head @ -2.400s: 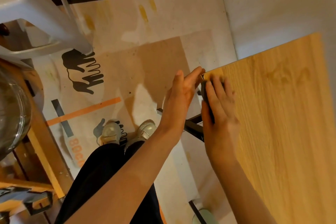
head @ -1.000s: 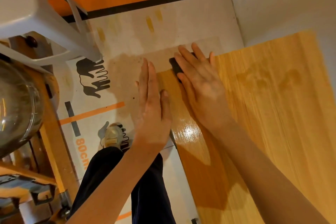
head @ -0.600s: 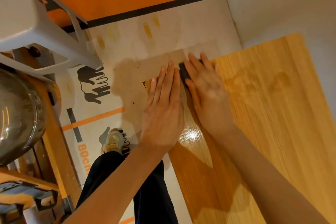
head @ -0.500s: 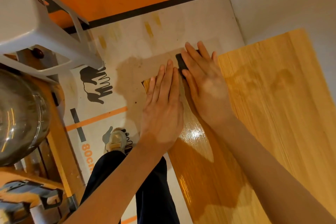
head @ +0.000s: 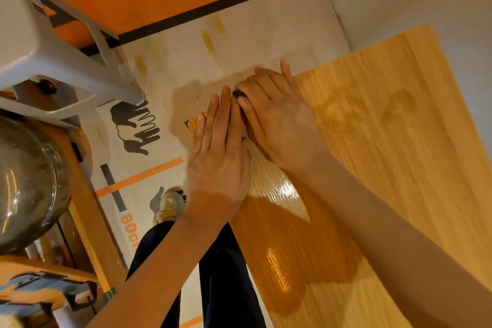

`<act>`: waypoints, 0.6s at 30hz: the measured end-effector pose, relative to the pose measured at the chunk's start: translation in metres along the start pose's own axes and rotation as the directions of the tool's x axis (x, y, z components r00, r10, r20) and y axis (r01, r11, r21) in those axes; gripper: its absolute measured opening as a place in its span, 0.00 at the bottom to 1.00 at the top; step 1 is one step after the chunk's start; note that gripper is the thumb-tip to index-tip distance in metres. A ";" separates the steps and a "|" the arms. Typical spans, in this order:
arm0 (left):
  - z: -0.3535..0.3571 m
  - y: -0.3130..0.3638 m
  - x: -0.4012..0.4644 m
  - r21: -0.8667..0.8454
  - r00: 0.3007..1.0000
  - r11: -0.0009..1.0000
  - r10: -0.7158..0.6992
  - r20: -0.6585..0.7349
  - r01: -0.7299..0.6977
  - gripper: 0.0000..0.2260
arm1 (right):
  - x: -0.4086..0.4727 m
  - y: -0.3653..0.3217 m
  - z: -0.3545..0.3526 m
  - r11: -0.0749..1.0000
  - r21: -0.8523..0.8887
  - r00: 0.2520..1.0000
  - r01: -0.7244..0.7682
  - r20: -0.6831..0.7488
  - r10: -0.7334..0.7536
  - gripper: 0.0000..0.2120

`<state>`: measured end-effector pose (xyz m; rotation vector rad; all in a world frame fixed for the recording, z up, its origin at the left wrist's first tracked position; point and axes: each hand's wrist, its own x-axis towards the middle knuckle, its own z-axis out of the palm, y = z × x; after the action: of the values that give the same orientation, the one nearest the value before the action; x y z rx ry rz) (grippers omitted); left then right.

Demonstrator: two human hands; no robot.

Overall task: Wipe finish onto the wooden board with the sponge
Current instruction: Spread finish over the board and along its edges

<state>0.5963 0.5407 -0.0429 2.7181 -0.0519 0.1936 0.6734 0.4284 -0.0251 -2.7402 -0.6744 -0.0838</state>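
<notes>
Hands: left [head: 217,157] flat | right [head: 277,117] pressing sponge [head: 237,93] | board [head: 386,168] corner

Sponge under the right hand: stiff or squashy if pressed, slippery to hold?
The sponge is nearly hidden beneath the right hand, so probably soft and flattens. The wooden board shines wet nearby, so it is likely finish-soaked and slick.

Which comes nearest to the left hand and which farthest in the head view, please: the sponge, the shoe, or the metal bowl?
From the left hand:
1. Sponge: dark, just beyond the fingertips, under the right hand, at the board's far corner.
2. Shoe: on the floor below, toward the person.
3. Metal bowl: far left, on the wooden stand.
</notes>
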 end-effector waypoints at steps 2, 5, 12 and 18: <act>-0.001 0.000 -0.001 0.013 1.000 1.000 0.004 0.003 -0.004 0.25 | -0.002 0.028 -0.009 0.999 -0.019 0.999 0.047 0.012 -0.046 0.16; -0.002 0.000 -0.002 0.028 1.000 1.000 0.009 0.018 -0.010 0.25 | 0.000 0.067 -0.025 0.986 -0.048 0.988 -0.157 -0.010 0.157 0.17; -0.006 0.001 -0.004 0.007 0.998 1.000 -0.029 0.060 0.029 0.24 | -0.003 -0.007 0.002 0.999 -0.042 0.999 -0.028 0.024 0.029 0.14; -0.012 0.004 -0.002 -0.038 0.993 0.998 -0.042 0.108 0.047 0.25 | 0.000 0.091 -0.027 0.967 0.049 0.965 -0.251 -0.061 0.254 0.19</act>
<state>0.5925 0.5422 -0.0309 2.6845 -0.0259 0.0333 0.7154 0.3438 -0.0258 -2.7450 -0.3009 -0.1012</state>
